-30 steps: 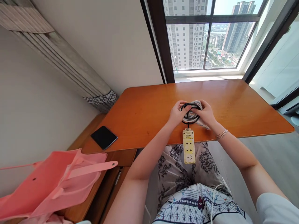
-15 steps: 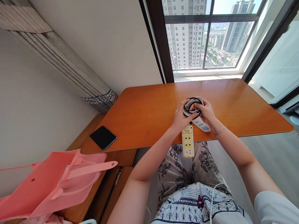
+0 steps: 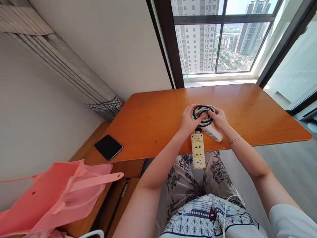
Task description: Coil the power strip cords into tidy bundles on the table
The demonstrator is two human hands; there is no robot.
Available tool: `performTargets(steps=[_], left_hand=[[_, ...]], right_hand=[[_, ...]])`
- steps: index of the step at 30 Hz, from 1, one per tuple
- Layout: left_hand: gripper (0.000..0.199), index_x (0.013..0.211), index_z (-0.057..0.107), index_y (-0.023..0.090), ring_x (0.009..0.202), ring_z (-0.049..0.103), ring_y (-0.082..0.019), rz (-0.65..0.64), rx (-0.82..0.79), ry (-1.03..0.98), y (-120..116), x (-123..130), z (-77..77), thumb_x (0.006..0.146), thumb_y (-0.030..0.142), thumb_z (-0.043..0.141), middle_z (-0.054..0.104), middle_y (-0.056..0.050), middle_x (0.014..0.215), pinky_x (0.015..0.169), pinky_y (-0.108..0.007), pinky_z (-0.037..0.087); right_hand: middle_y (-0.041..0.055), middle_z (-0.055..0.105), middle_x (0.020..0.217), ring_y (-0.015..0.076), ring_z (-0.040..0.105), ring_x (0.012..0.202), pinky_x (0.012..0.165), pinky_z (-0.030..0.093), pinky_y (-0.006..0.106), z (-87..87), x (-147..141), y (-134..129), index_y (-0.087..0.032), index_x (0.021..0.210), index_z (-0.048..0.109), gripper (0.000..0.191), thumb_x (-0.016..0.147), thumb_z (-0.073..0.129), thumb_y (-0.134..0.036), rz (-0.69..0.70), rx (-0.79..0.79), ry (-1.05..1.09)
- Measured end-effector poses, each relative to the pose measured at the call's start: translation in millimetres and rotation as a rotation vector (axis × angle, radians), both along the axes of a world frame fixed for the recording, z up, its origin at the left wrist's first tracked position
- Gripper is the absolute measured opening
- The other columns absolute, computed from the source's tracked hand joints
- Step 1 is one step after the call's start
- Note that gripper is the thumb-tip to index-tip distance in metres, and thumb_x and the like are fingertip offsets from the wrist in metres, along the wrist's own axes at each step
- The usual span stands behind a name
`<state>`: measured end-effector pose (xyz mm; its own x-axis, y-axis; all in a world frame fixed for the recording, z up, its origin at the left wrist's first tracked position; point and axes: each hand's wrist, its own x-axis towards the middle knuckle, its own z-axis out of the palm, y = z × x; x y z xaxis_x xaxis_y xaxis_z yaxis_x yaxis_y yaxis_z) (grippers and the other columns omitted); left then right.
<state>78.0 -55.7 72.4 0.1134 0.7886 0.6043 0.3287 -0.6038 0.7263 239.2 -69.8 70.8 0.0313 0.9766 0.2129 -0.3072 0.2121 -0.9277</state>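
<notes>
A bundle of coiled black and white cables (image 3: 203,123) is held above the wooden table between both hands. My left hand (image 3: 190,119) grips the coil's left side, thumb across its front. My right hand (image 3: 219,120) pinches its right side with thumb and fingers. A yellowish power strip (image 3: 198,151) hangs below the coil, past the table's front edge and in front of my lap. Under the coil, a white power strip (image 3: 212,133) slants down to the right, its socket face turned partly away.
The wooden table (image 3: 148,122) bears a black tablet or phone (image 3: 108,147) at its left. A pink open bag (image 3: 56,195) lies on a wooden surface at lower left. Beyond the table are a window (image 3: 220,46) and a curtain (image 3: 74,72).
The coil has shifted slightly left and looks wider, its loops more spread. The white strip has rotated so its sockets show less. The yellowish strip has swung slightly left and down.
</notes>
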Motion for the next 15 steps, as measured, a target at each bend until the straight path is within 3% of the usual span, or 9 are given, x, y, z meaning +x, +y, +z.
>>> performTargets(steps=[5,11,15], left_hand=[[0.026,0.108,0.071,0.019,0.104,0.07,-0.023,0.06,0.076,0.067,-3,-1,8.1,0.085,0.031,0.075,0.075,-0.008,0.107,0.095,-0.036,0.055],[0.019,0.101,0.074,0.019,0.096,0.07,-0.022,0.072,0.049,0.118,1,-5,7.4,0.086,0.032,0.073,0.076,-0.007,0.099,0.088,-0.035,0.056],[0.02,0.1,0.075,0.019,0.094,0.071,-0.021,0.049,0.015,0.049,3,-6,3.7,0.084,0.031,0.075,0.077,-0.006,0.098,0.087,-0.034,0.057]], right_hand=[[-0.0009,0.072,0.071,0.0138,0.06,0.064,0.063,0.051,0.028,-4.5,-4,4,-0.02,0.076,0.075,0.053,0.061,0.087,-0.069,-0.036,0.031,0.023],[0.0006,0.072,0.069,0.0158,0.063,0.062,0.059,0.055,0.03,-5.5,-11,2,-0.02,0.076,0.074,0.058,0.063,0.082,-0.076,0.008,0.009,0.008],[-0.0005,0.071,0.072,0.016,0.064,0.07,0.067,0.057,0.03,-8.2,-11,5,-0.021,0.081,0.073,0.054,0.069,0.079,-0.074,-0.085,0.061,-0.068]])
